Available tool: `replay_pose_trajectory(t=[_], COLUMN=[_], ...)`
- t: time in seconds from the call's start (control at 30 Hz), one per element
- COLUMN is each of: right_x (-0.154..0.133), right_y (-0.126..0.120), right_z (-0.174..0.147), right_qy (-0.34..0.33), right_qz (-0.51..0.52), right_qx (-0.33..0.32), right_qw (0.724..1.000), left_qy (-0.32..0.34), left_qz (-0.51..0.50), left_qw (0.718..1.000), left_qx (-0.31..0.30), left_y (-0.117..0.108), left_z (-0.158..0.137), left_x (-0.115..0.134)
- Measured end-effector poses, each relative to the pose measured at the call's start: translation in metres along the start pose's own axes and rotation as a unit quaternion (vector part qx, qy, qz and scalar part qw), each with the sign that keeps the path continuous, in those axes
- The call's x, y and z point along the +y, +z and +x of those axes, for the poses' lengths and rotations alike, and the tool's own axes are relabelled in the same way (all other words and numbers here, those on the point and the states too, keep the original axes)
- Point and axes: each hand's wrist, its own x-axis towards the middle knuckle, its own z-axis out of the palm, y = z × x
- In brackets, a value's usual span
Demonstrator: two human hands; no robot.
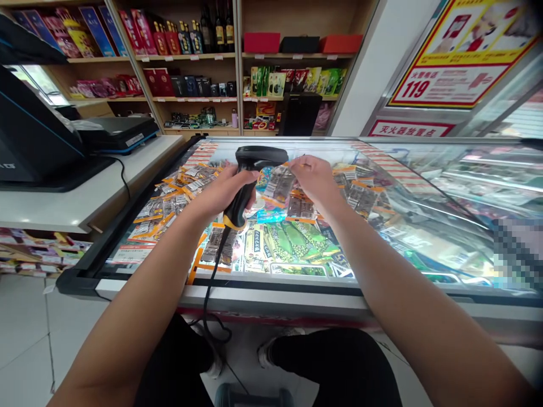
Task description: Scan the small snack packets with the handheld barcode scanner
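The left hand is closed round the grip of a black plastic handheld barcode scanner with a yellow-orange handle base, thumb resting on the upper handle. The scanner stands upright, slightly tilted, its head directed toward the right hand. A black cable runs from the handle base over the front edge and loops near the floor.

The right hand pinches, between thumb and fingers, the top of a small clear plastic packet with orange edging and dark contents. This packet is just beside and below the scanner head; whether its lower end touches the surface beneath cannot be told.

Both hands are above a glass-topped chest freezer with a grey and black frame. Similar orange-edged packets lie on the glass in a spread heap to the left and in a smaller group to the right. Green printed bags show through the glass in front of the hands. At left stands a white counter bearing a flat black device
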Motion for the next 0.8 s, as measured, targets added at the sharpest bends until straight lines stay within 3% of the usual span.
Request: replay_pose_trajectory(t=[0.1,0.27,0.57,0.8], right_x=[0.008,0.016,0.016,0.011], right_y=[-0.013,-0.029,-0.038,-0.034], right_z=[0.015,0.027,0.026,0.022], right_qy=[-0.012,-0.018,-0.101,-0.100], right_qz=[-0.013,-0.002,-0.075,-0.091], right_qx=[0.061,0.097,0.075,0.063], right_qw=[0.998,0.995,0.989,0.989], left_qy=[-0.017,-0.023,0.015,0.007], left_qz=[0.026,0.054,-0.001,0.008], left_qw=[0.999,0.994,1.000,0.999], left_qx=[-0.034,-0.089,-0.025,-0.033], left_y=[0.000,0.002,0.006,0.009], left_z=[-0.002,-0.002,0.000,-0.002], left_x=[-0.002,-0.006,-0.006,-0.003])
